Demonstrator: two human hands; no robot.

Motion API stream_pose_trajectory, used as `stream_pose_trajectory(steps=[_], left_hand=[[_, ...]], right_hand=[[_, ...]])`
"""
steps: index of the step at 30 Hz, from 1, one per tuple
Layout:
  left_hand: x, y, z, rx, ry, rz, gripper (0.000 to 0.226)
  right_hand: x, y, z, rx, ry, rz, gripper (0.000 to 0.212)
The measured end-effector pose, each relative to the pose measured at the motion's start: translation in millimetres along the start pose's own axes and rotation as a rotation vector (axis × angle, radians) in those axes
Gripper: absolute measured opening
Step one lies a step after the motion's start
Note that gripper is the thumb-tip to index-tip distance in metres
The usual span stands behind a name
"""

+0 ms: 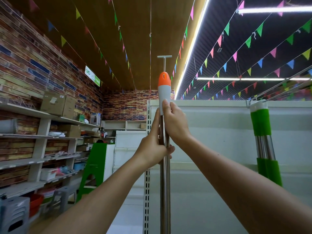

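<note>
Both hands (152, 146) (174, 123) gripping upright mop pole (165, 183), beside shelf edge (148, 119)

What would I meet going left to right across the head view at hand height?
wall shelves with cardboard boxes → green stand → left hand → steel pole that both hands grip → right hand → green-sleeved poles hanging at the far right
</note>
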State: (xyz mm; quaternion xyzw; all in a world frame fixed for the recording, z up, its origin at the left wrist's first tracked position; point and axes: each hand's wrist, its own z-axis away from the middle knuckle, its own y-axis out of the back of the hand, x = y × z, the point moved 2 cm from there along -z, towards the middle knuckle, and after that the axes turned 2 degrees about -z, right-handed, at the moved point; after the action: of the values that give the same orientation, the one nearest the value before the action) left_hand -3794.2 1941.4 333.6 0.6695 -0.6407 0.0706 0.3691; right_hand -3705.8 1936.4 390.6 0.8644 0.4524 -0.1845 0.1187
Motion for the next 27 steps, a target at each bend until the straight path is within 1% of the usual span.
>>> stream_pose_trajectory(steps=[7,12,18,22,24,26,27], left_hand=[[1,-1,7,-0.047,0.002,0.033,0.111],[7,3,5,-0.043,-0.006,0.064,0.111],[7,2,6,-0.048,0.02,0.062,0.11],[5,1,6,-0.035,0.024,0.093,0.109],[4,1,5,-0.027,0.032,0.095,0.107],[2,0,6,-0.034,0.044,0.099,0.108],[1,-1,6,-0.038,0.045,0.094,0.109]], right_hand=[[3,2,8,0.043,0.023,-0.007,0.035],[-5,4,3,0.063,0.049,-0.015,0.037],[-4,3,4,0.018,0.015,-0.006,0.038],[-4,6,2,-0.04,-0.009,0.058,0.041],[-6,7,0,-0.07,-0.041,0.059,0.037],[-11,7,-7,-0.089,-0.057,-0.024,0.033],[-13,6,-13,-0.086,-0.075,-0.108,0.035]])
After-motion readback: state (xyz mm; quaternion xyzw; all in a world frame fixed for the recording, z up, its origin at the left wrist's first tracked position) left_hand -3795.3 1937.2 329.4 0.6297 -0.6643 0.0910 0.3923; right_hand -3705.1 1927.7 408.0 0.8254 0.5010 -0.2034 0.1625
